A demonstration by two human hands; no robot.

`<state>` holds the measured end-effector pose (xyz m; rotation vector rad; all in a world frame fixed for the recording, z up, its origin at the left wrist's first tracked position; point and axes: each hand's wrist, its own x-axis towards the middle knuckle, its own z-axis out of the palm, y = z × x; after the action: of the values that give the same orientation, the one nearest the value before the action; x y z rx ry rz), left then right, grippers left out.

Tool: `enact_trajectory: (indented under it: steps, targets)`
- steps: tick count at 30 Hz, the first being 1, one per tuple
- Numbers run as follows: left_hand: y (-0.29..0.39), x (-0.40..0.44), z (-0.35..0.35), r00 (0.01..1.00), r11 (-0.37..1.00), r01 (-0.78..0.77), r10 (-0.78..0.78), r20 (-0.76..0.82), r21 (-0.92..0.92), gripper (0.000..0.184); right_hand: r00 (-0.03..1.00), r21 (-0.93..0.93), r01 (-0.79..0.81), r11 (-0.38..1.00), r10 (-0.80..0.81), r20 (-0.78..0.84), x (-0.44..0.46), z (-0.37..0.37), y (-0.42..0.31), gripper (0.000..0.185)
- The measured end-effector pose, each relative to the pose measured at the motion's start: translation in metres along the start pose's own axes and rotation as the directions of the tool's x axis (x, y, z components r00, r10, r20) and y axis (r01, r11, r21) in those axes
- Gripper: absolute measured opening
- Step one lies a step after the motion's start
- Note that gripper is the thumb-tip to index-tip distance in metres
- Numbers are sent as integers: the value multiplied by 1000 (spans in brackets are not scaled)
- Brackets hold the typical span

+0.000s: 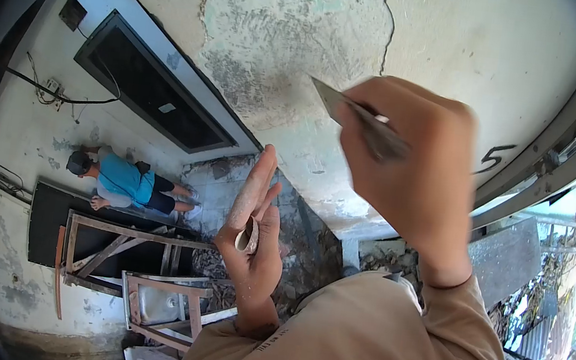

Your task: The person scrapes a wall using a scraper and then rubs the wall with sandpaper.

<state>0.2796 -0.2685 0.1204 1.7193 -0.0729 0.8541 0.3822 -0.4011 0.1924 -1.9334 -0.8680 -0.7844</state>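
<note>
My right hand is closed around a scraper, its thin metal blade sticking out to the left in front of the wall. Whether the blade touches the wall I cannot tell. Peeling paint and grey, roughened plaster cover the wall ahead, and cracks run through it. Lower down, my left hand is raised with its longer fingers stretched up. Between its thumb and fingers sits a small, round, pale thing with a hollow, ring-like rim; its kind is unclear. White dust lies on these fingers.
Another person in a blue top stands at the left by the far wall. Wooden frames lean at the lower left. A dark-framed panel is on the left wall. Rubble lies near my feet, and a curved frame borders the right.
</note>
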Motion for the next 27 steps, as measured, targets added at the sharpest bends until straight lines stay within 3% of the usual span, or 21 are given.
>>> enact_trajectory:
  steps: [2, 6, 10, 15, 17, 19, 21, 22, 25, 27]
  targets:
    - [-1, -1, 1, 1000, 1000, 22, -22, 19, 6, 40, 994, 2, 26, 1000, -26, 109, 1, 22, 8, 6]
    - [-2, -4, -3, 1000, 1000, 20, -20, -16, 2, 40, 1000, 34, -16, 999, 16, -9, -6, -10, -9, 5]
    - [-4, -10, -1, 998, 998, 59, -59, -5, 38, 40, 995, -28, 58, 998, -55, 86, -3, 17, 6, 6]
    - [0, -6, -1, 999, 1000, 31, -30, 18, -3, 41, 999, -5, -22, 1000, 22, -48, -5, 2, 1, 4]
    - [0, -6, 2, 1000, 1000, 22, -22, 22, -3, 41, 992, -54, 58, 997, -52, 113, -6, 23, 9, 4]
    - [2, -4, 2, 999, 1000, 4, -4, 32, -6, 41, 994, -81, 84, 993, -78, 83, -10, 7, 0, 2]
    - [4, -5, 4, 999, 997, 46, -45, -16, 66, 42, 999, 93, -29, 995, 33, -39, -11, -9, -8, 5]
    - [6, -6, 7, 998, 996, 57, -56, -18, 69, 42, 999, -21, -35, 999, 36, 19, -8, 3, -1, 5]
    - [7, -4, 12, 998, 1000, -14, 14, 64, 2, 42, 997, -41, 33, 999, -30, 70, -11, 16, 6, 6]
    - [5, -5, 9, 1000, 1000, -14, 14, -16, 23, 42, 999, 43, -28, 999, 29, -24, -12, -6, -5, 7]
